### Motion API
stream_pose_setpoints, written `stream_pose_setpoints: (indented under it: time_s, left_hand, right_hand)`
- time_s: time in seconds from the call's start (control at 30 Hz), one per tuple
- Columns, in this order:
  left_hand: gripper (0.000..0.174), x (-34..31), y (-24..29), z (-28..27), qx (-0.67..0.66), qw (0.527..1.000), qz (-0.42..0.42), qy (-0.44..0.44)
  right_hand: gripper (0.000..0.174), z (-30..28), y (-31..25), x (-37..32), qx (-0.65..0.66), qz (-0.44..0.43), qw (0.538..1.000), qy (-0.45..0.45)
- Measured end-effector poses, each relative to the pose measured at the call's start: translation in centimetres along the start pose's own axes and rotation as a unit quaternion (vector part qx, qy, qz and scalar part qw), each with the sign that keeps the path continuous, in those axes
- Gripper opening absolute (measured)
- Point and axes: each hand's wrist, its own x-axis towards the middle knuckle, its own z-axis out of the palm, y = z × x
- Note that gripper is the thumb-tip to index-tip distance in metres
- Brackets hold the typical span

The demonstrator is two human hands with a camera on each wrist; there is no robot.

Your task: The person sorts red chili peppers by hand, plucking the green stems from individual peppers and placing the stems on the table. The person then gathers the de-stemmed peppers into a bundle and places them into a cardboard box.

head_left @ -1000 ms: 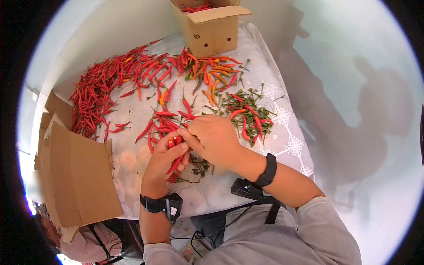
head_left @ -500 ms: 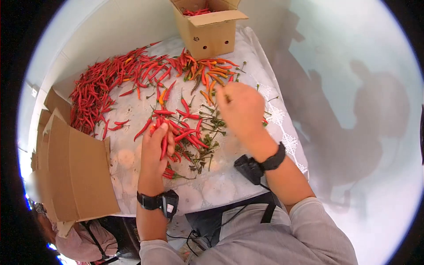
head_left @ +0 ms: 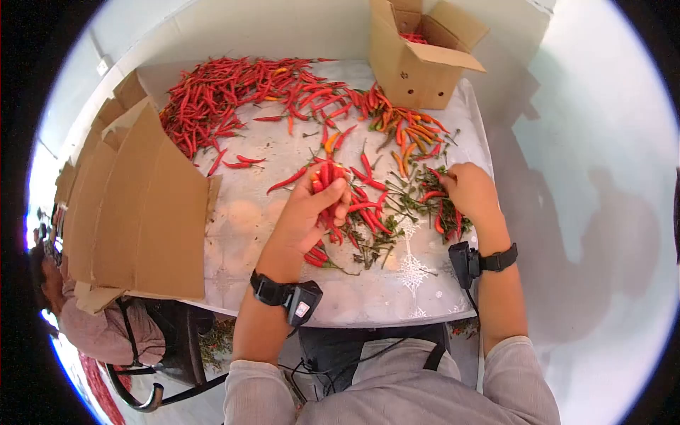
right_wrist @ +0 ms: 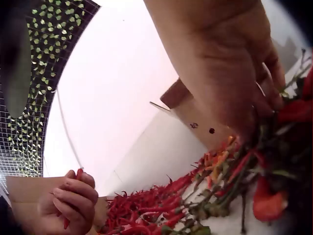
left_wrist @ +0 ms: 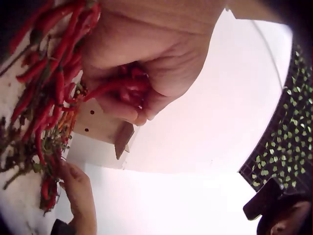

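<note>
My left hand (head_left: 301, 216) grips a small bunch of red chili peppers (head_left: 326, 175), thumb across them, above the middle of the table. In the right wrist view a red tip pokes out of that fist. To the right, my right hand (head_left: 473, 195) reaches down into a heap of green stems (head_left: 448, 211) mixed with red chilies. Its fingertips are right at a red chili (head_left: 432, 173) there; whether they pinch anything I cannot tell. Under and beside the left hand lie loose red chilies (head_left: 368, 216) and cut green stems (head_left: 375, 248).
A large pile of red chilies (head_left: 219, 92) covers the back left of the table (head_left: 262, 290). Orange and green chilies (head_left: 414, 131) lie before an open cardboard box (head_left: 414, 74) holding red ones. Another cardboard box (head_left: 142, 205) stands at the left edge, near a seated person (head_left: 106, 326).
My hands were together over the chilies; the right hand has since moved away to the stem heap on the right. The left hand keeps its bunch. The head view has shifted left.
</note>
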Motion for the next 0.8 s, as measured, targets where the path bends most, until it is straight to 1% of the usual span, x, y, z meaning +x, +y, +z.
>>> stream_pose_setpoints:
  time_s: [0.03, 0.1, 0.13, 0.17, 0.2, 0.27, 0.3, 0.33, 0.37, 0.4, 0.43, 0.47, 0.5, 0.53, 0.57, 0.6, 0.63, 0.67, 0.7, 0.73, 0.77, 0.8]
  left_hand:
    - [0.016, -0.1, 0.2, 0.0, -0.001, 1.000, 0.007, 0.004]
    - [0.017, -0.2, 0.5, 0.1, 0.075, 0.994, 0.073, 0.034]
    - [0.020, -0.3, 0.8, 0.2, 0.134, 0.980, 0.116, 0.086]
    - [0.019, -0.9, 1.4, 0.2, 0.162, 0.966, 0.137, 0.151]
    - [0.019, -2.0, 2.6, 0.7, 0.188, 0.946, 0.155, 0.214]
    - [0.019, -4.6, 5.7, -0.3, 0.266, 0.895, 0.229, 0.274]
    - [0.018, -6.2, 7.7, 0.8, 0.318, 0.844, 0.253, 0.350]
    - [0.019, -7.3, 9.5, 0.9, 0.305, 0.811, 0.328, 0.377]
    - [0.021, -8.7, 11.6, 0.3, 0.288, 0.787, 0.391, 0.381]
    - [0.021, -10.9, 14.4, -0.7, 0.360, 0.734, 0.349, 0.459]
    - [0.025, -12.4, 16.7, -1.3, 0.414, 0.670, 0.389, 0.478]
    - [0.029, -13.9, 19.2, -2.0, 0.466, 0.601, 0.426, 0.491]
    - [0.031, -16.5, 23.2, -3.9, 0.532, 0.563, 0.361, 0.520]
    - [0.032, -17.4, 24.5, -4.3, 0.564, 0.540, 0.326, 0.533]
    - [0.033, -18.2, 25.8, -4.6, 0.595, 0.515, 0.291, 0.545]
    - [0.037, -17.6, 25.7, -4.0, 0.619, 0.445, 0.383, 0.521]
    - [0.039, -17.6, 26.3, -4.0, 0.630, 0.406, 0.429, 0.506]
    - [0.041, -17.6, 26.9, -4.0, 0.639, 0.362, 0.470, 0.490]
    - [0.043, -18.6, 29.0, -5.3, 0.683, 0.352, 0.434, 0.470]
    - [0.044, -19.4, 31.7, -8.0, 0.705, 0.346, 0.414, 0.460]
    - [0.045, -20.2, 34.3, -10.8, 0.727, 0.339, 0.394, 0.449]
    - [0.044, -20.7, 38.1, -15.2, 0.770, 0.330, 0.317, 0.445]
  right_hand:
    - [0.016, 0.4, 0.1, 0.1, -0.041, 0.013, 0.999, 0.002]
    - [0.017, 0.0, 0.2, -0.2, -0.036, 0.015, 0.999, -0.005]
    - [0.016, -0.7, 0.1, -0.4, -0.061, -0.030, 0.997, -0.021]
    - [0.015, -1.2, 0.1, -0.4, -0.086, -0.074, 0.993, -0.034]
    - [0.015, -1.5, 0.5, -0.4, -0.087, -0.074, 0.993, -0.031]
    - [0.015, -1.7, 1.7, -0.4, 0.078, -0.084, 0.993, -0.012]
    - [0.015, -1.9, 2.3, -0.3, 0.076, -0.085, 0.993, -0.018]
    - [0.017, -2.2, 2.8, 0.0, 0.238, -0.042, 0.970, -0.038]
    - [0.019, -2.6, 3.1, 0.0, 0.394, 0.006, 0.917, -0.057]
    - [0.023, -4.0, 2.1, -0.6, 0.465, 0.055, 0.879, -0.085]
    - [0.023, -4.5, 1.9, -0.9, 0.465, 0.056, 0.879, -0.088]
    - [0.023, -4.6, 1.7, -1.2, 0.572, 0.068, 0.811, -0.099]
    - [0.023, -4.8, 1.6, -1.4, 0.670, 0.080, 0.730, -0.108]
    - [0.021, -4.9, 1.4, -1.6, 0.718, 0.050, 0.681, -0.135]
    - [0.021, -4.8, 1.3, -1.7, 0.720, 0.050, 0.678, -0.137]
    - [0.021, -4.6, 1.2, -1.7, 0.751, 0.029, 0.642, -0.152]
    - [0.020, -4.4, 0.9, -1.6, 0.779, 0.008, 0.604, -0.167]
    - [0.020, -4.3, 0.6, -1.7, 0.781, 0.005, 0.600, -0.170]
    - [0.019, -4.4, 0.2, -1.8, 0.784, -0.022, 0.596, -0.169]
    - [0.018, -4.3, -0.2, -1.9, 0.786, -0.049, 0.593, -0.168]
    - [0.018, -4.0, -0.3, -2.0, 0.787, -0.051, 0.590, -0.170]
    - [0.017, -3.5, -0.4, -2.1, 0.801, -0.063, 0.574, -0.160]
